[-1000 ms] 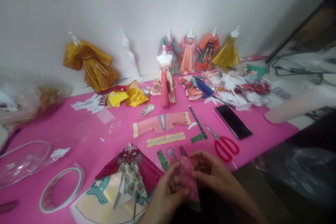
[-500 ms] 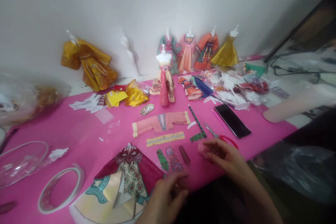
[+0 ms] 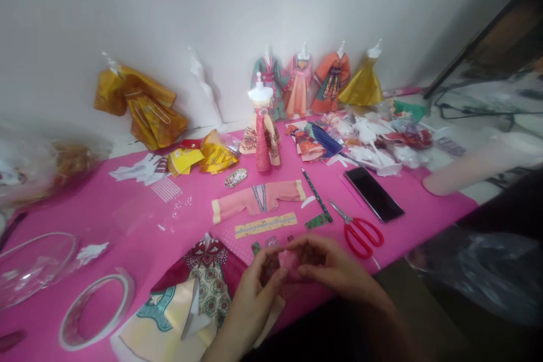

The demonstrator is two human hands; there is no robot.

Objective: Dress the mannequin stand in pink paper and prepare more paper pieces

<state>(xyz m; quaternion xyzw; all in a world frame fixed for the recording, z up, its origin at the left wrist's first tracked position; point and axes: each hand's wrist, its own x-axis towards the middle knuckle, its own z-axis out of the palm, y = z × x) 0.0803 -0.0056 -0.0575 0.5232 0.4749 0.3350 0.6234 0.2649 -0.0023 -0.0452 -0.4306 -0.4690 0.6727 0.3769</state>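
Observation:
Near the table's front edge, a small pink piece of fabric [image 3: 289, 260] is held up between both hands. My left hand [image 3: 253, 288] pinches its left side between thumb and fingers, and my right hand [image 3: 337, 266] grips its right side. Several small patterned strips are mostly hidden behind my fingers; the tip of a green one [image 3: 255, 247] shows. Beyond lie a yellow patterned strip [image 3: 266, 225] and a pink doll jacket [image 3: 258, 198] with its sleeves spread. Left of my left hand is a maroon and cream doll garment [image 3: 215, 283].
Red-handled scissors [image 3: 362, 236], a dark pencil [image 3: 317, 193] and a phone [image 3: 374, 194] lie to the right. A tape roll [image 3: 127, 294] is at the left. Dressed doll forms, including one in a pink and cream skirt [image 3: 263, 138], stand at the back beside a pile of scraps [image 3: 369, 141].
My right hand has moved left with the pink fabric, uncovering the scissors' handles. My left hand has risen and now holds the fabric too. The view has shifted slightly.

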